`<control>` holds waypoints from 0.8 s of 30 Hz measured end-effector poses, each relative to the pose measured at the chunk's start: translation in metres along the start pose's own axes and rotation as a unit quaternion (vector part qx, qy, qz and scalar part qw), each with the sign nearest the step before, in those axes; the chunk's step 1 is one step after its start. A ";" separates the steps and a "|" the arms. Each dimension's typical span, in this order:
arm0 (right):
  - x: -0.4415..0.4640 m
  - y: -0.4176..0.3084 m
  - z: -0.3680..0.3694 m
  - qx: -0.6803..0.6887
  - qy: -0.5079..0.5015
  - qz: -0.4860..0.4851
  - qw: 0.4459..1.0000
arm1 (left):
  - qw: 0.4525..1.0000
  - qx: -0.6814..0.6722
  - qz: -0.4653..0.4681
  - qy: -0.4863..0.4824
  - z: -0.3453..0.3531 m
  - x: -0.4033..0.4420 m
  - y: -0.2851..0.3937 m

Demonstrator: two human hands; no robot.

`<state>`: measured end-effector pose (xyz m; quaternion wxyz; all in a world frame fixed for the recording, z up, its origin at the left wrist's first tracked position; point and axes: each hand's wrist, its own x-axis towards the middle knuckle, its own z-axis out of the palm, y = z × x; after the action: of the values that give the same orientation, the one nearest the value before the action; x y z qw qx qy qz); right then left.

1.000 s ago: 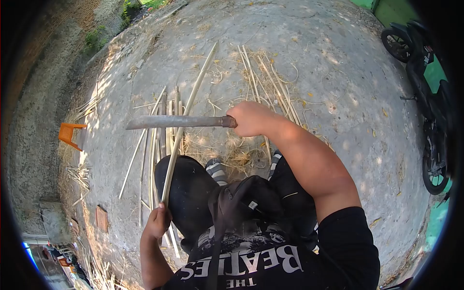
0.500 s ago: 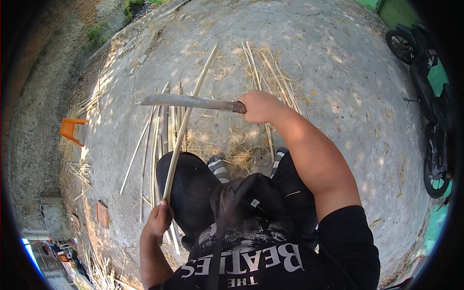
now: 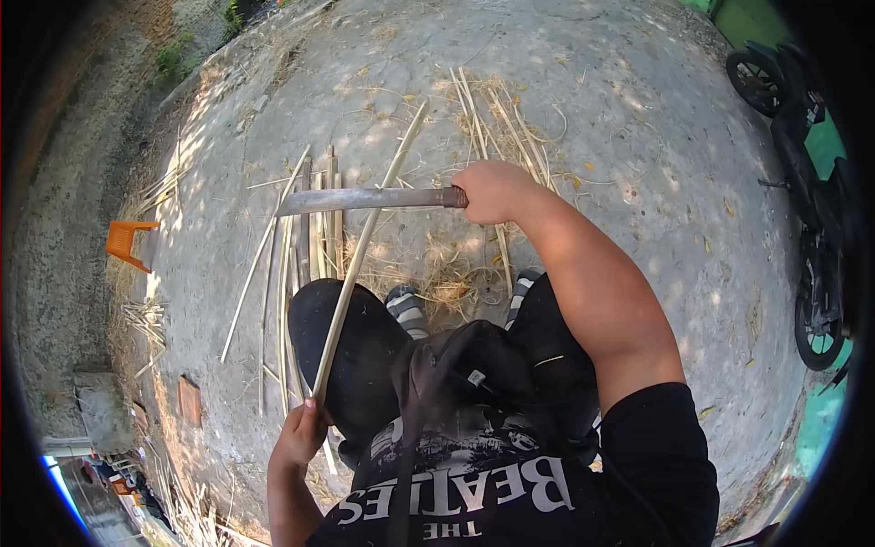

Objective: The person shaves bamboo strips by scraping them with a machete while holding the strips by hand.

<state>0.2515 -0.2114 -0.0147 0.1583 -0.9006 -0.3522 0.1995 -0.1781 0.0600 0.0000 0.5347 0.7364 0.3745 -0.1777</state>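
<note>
My right hand is wrapped round the dark handle of a machete, its long grey blade pointing left. The blade crosses a pale bamboo strip, appearing to touch it in its upper part. That strip slants from the lower left up over my bent leg to beyond the blade. Its lower end is pinched between the thumb and fingers of my left hand. Several more bamboo strips lie on the ground beside my leg, running under the blade.
Split strips and curly shavings lie on the concrete ground ahead. An orange plastic stool stands at left, near a wall. A reddish block lies closer to me. A black motorcycle is parked at far right.
The held bamboo strip has shifted slightly right at its far end, and my left hand sits a little lower. The machete has moved slightly right along with my hand's small shift.
</note>
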 end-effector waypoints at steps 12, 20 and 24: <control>-0.008 0.003 0.005 0.004 0.000 -0.057 0.998 | 0.989 0.042 0.139 0.029 0.006 0.022 -0.037; -0.031 -0.031 0.003 -0.002 0.033 -0.064 0.997 | 0.993 0.054 0.105 0.014 0.000 0.025 -0.031; -0.033 -0.059 0.011 -0.104 0.002 -0.170 0.980 | 0.987 0.078 0.134 0.031 0.002 0.026 -0.031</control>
<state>0.1902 -0.1914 0.0096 0.0962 -0.8392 -0.5190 0.1307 -0.1835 0.0718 -0.0385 0.4824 0.8247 0.2740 -0.1102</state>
